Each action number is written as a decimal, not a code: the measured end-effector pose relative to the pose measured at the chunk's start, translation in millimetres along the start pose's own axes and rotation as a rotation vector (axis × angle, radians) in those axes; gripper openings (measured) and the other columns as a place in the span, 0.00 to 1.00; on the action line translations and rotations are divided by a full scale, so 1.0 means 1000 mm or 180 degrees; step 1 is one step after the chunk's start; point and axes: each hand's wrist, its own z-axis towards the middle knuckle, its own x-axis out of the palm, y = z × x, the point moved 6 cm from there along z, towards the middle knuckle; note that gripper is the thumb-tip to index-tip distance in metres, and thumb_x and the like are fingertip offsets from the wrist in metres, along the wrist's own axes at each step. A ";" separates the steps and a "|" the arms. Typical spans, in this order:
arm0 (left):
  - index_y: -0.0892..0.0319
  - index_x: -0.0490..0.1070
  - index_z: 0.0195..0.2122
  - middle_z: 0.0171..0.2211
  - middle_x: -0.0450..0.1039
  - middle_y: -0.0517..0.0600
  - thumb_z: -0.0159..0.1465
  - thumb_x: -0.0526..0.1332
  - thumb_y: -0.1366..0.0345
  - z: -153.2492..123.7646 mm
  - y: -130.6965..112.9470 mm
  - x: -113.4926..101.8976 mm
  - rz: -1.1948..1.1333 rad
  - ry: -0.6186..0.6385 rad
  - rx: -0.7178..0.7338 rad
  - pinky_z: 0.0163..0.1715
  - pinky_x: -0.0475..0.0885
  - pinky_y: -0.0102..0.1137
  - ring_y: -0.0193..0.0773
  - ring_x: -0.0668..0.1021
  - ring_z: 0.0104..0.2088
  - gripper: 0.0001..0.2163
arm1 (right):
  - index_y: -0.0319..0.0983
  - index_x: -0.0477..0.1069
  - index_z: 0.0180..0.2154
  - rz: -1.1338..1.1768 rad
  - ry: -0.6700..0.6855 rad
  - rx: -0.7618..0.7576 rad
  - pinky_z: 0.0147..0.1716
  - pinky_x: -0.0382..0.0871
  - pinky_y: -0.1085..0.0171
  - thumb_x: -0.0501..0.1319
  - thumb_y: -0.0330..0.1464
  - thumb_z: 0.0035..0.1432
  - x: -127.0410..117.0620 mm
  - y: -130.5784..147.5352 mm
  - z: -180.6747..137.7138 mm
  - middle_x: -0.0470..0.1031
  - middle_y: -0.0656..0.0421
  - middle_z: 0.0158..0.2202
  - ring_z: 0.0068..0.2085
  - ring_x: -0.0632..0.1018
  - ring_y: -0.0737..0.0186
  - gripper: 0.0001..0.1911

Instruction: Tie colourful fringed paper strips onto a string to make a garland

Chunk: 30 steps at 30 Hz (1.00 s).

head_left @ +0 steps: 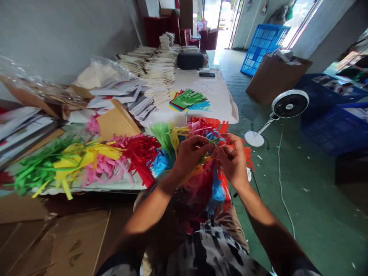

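Above the near edge of the table, my left hand (pixel 191 153) pinches a narrow green twisted strip, which looks like the top of a paper tassel (pixel 214 141). My right hand (pixel 233 159) is closed close beside it, fingertips pressed together at the same spot. Whatever lies between those fingertips is too small and blurred to name. Below the hands, a blue tassel (pixel 217 188) and a dark red tassel (pixel 202 182) hang over my lap. Around them on the table lie a light green tassel (pixel 162 134) and several orange, pink and yellow ones.
More tassels, including a green bunch (pixel 37 168), spread along the table's left. Fringed paper sheets (pixel 189 99) lie farther back, before stacked cream-coloured bundles (pixel 159 69). A standing fan (pixel 289 104), a cardboard box (pixel 277 76) and blue crates (pixel 264 48) stand on the floor at right.
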 end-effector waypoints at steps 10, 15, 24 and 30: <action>0.57 0.79 0.34 0.34 0.79 0.49 0.68 0.68 0.58 -0.012 -0.029 0.006 0.0788 0.0470 0.1051 0.36 0.70 0.31 0.36 0.77 0.34 0.09 | 0.47 0.69 0.56 -0.0175 0.0142 -0.0007 0.22 0.62 0.66 0.62 0.48 0.70 -0.001 -0.006 0.000 0.72 0.64 0.29 0.25 0.71 0.66 0.19; 0.55 0.79 0.36 0.37 0.81 0.48 0.67 0.69 0.64 -0.016 -0.030 0.009 0.1183 0.0570 0.1300 0.43 0.72 0.32 0.37 0.79 0.39 0.03 | 0.44 0.73 0.43 -0.0447 0.0043 -0.0108 0.26 0.62 0.66 0.63 0.46 0.69 -0.006 -0.012 0.000 0.70 0.63 0.28 0.27 0.71 0.65 0.12; 0.56 0.75 0.41 0.35 0.77 0.46 0.66 0.70 0.64 -0.021 -0.019 0.001 0.1370 0.0610 0.0917 0.37 0.70 0.29 0.34 0.76 0.33 0.06 | 0.45 0.79 0.36 -0.1056 -0.0362 -0.0783 0.33 0.65 0.63 0.67 0.39 0.66 -0.024 0.014 0.007 0.75 0.59 0.39 0.34 0.71 0.64 0.06; 0.51 0.78 0.56 0.47 0.78 0.53 0.62 0.74 0.58 -0.016 -0.026 0.000 0.1437 0.0938 0.1124 0.50 0.71 0.39 0.44 0.77 0.48 0.21 | 0.45 0.80 0.36 -0.0653 0.0182 -0.0276 0.20 0.54 0.66 0.70 0.42 0.63 -0.017 0.027 0.014 0.73 0.62 0.31 0.22 0.65 0.70 0.08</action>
